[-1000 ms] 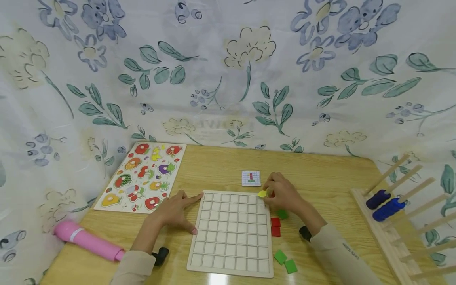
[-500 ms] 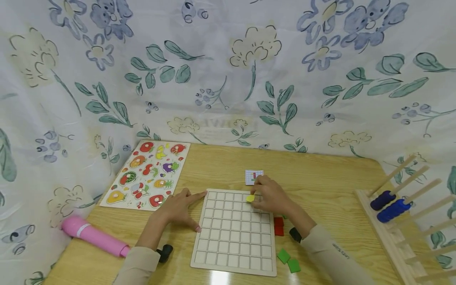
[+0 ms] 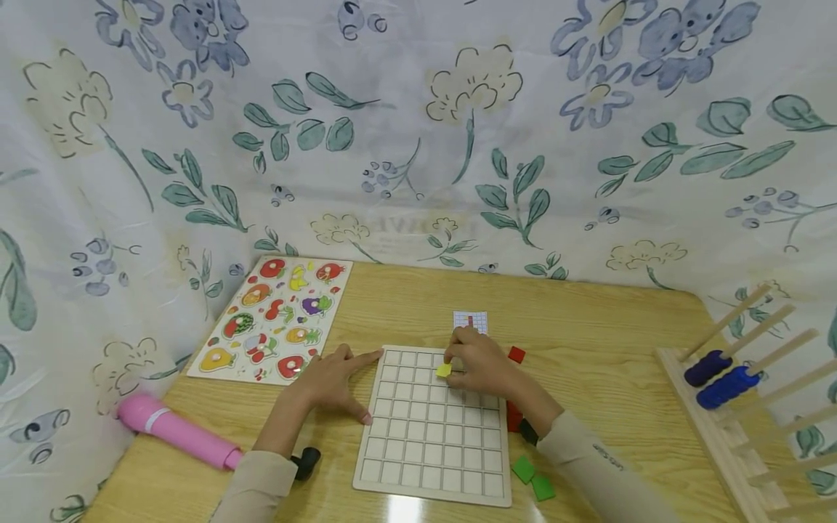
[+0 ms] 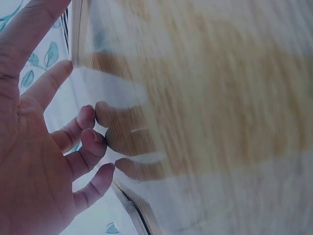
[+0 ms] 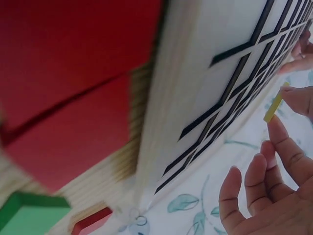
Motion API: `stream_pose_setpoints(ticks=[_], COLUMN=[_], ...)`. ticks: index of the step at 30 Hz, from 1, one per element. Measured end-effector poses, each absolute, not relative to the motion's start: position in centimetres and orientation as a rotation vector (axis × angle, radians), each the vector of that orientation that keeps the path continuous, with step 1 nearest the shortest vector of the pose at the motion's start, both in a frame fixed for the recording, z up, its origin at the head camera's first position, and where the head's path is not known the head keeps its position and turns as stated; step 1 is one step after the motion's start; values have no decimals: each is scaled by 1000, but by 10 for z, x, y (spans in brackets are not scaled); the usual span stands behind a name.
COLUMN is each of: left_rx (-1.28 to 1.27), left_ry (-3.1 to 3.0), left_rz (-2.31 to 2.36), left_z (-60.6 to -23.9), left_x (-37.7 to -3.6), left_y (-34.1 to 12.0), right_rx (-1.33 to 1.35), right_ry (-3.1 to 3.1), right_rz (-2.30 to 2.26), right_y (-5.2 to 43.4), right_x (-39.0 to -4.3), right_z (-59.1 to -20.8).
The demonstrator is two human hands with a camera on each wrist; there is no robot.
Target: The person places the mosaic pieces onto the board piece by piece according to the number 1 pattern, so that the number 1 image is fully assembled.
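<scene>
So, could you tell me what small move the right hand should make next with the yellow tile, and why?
Probably lower it into a cell: the right hand pinches the yellow tile just above the grid board's upper rows, and the left hand steadies the board's edge.

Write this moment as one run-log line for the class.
left hand: rests on grid board left edge | right hand: pinches yellow tile over board's upper rows | beside board: red tiles, green tiles

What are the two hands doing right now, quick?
Left hand: open, fingers spread, resting at the left edge of the grid board.
Right hand: pinching a yellow tile above the board's upper rows.
</scene>
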State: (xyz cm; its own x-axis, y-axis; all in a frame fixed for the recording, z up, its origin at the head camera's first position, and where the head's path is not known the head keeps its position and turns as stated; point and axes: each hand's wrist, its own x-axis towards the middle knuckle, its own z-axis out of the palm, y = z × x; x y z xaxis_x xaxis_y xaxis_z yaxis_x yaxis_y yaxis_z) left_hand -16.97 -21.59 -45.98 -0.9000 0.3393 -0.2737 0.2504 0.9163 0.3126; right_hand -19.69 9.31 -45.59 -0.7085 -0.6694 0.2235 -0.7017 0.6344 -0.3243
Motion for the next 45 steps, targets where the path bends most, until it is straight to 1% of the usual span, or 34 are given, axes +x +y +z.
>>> stream_pose_setpoints(ticks=[9, 23, 45], left_rx=[390, 425, 373], left_ry=[2741, 2761, 2737], left_rz=[395, 430, 492], left_z=[-459, -463, -461], left_x=[-169, -170, -168], left_y=[-216, -215, -214], right_rx=[1198, 1241, 1279], right_ry=[-2782, -2865, -2872], right_rz=[617, 597, 535], right_y=[76, 62, 58], right_x=[-197, -201, -202], right_z=[-456, -456, -457])
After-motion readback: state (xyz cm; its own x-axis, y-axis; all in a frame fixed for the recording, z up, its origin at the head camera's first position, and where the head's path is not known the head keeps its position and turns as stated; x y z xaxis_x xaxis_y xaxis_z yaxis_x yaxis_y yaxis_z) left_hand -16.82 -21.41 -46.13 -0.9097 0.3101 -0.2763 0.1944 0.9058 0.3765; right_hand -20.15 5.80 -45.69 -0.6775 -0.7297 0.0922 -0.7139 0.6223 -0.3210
